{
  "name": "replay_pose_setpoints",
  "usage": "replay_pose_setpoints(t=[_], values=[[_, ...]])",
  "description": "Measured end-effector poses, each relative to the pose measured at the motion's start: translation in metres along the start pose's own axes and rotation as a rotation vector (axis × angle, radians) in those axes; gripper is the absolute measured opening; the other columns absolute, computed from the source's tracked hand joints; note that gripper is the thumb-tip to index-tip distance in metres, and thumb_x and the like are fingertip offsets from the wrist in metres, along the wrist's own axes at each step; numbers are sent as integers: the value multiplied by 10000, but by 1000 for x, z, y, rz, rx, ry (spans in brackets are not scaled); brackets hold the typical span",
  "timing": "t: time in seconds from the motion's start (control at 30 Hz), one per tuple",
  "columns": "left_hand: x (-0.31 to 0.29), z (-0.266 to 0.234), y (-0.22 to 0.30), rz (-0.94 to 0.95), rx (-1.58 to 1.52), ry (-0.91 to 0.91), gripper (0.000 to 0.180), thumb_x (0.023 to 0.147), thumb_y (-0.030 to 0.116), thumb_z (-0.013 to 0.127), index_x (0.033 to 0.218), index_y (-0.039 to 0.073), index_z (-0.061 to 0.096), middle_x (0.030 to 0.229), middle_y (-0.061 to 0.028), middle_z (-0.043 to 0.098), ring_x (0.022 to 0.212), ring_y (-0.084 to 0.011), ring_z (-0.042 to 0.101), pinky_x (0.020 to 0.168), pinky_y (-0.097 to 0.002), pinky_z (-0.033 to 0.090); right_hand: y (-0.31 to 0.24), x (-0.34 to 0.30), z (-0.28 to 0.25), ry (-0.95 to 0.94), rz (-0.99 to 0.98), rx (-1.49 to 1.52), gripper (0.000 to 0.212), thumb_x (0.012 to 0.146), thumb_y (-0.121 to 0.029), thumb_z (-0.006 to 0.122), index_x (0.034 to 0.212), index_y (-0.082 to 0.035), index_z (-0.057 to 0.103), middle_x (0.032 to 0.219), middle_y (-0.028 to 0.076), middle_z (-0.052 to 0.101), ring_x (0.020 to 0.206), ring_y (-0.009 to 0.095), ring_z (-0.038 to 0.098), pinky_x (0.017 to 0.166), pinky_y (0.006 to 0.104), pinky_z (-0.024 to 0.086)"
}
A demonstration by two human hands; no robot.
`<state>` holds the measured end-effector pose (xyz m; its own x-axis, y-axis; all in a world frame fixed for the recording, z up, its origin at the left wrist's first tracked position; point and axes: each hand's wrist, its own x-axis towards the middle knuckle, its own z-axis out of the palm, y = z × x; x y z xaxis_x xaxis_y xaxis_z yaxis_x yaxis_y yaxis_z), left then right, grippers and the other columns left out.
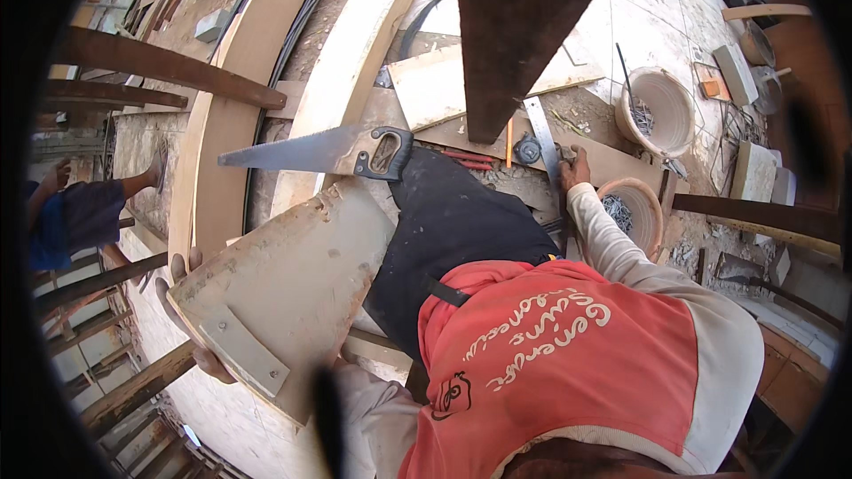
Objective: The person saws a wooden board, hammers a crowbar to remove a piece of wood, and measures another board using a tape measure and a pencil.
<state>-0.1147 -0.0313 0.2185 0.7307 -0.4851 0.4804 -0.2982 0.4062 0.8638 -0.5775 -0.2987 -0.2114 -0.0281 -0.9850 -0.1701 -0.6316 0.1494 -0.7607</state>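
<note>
Nearest to you is your own orange vest over cream long sleeves, filling the lower frame. Your left hand [191, 315] grips the far edge of a pale, dusty curved plywood board [284, 288], fingers curled over its left edge and the thumb side underneath near the short wooden cleat [241, 350] fixed across its lower corner. That board tilts across your lap, its upper end just below a handsaw with a grey blade and black handle [333, 153], which lies on a curved wooden beam [355, 62]. Your right hand [572, 167] reaches out to the debris-strewn floor, fingers closed down beside a metal carpenter's square [543, 137]; what they pinch is too small to tell. Two round buckets holding nails [657, 111] stand just to the right of that hand. Another person's leg shows far left.
</note>
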Motion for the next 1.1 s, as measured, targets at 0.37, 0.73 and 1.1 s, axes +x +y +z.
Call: replay_pose_setpoints(t=[0.37,0.73,1.1], values=[[-6,1,-2,-108,-300,259,792,931,515,459,1556,63,281,1481,-264,414,1391,-363,430,1109,-512,433,-349,-91,-152,-304,-301,595,448,927,-200,685,1302,26,589,935,39,638,816,129,578,756,266,466],[-27,-42,13,320,-472,-114,766,984,703,333,1000,39,714,1341,-245,556,1484,-418,262,1189,-668,236,-326,-155,-95,-954,-556,-91,358,886,-224,742,1155,-8,644,866,149,663,731,219,656,693,369,501],[-34,-35,-4,413,-201,-37,831,1008,709,190,770,32,609,960,-170,632,1340,-391,405,1148,-630,288,-418,-152,-125,-886,-1099,-176,330,888,-248,743,1104,-8,678,926,158,687,765,365,682,641,420,535]])
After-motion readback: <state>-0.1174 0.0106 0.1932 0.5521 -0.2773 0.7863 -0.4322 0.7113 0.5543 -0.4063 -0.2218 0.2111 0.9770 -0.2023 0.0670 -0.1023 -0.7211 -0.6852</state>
